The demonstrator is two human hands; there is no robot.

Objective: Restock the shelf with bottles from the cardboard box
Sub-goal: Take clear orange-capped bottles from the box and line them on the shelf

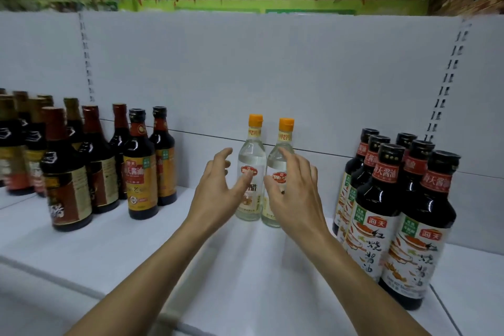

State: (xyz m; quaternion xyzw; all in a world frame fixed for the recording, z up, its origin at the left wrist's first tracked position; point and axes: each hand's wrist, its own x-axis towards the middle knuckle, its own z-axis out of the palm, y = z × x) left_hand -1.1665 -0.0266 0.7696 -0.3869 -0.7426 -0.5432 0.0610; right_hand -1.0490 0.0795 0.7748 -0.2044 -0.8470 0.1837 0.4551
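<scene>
Two clear bottles with orange caps stand side by side on the white shelf (245, 267), near its back wall: the left bottle (252, 155) and the right bottle (283, 150). My left hand (218, 188) hovers just in front of the left bottle with fingers spread, thumb near its label. In front of the right bottle my right hand (294, 188) is likewise open and hides part of its label. Neither hand grips a bottle. The cardboard box is out of view.
Dark sauce bottles (139, 169) with brown and orange labels fill the shelf's left side. A cluster of dark soy sauce bottles (381, 215) with white labels stands on the right, close to my right forearm. The shelf's back panel (272, 76) rises behind.
</scene>
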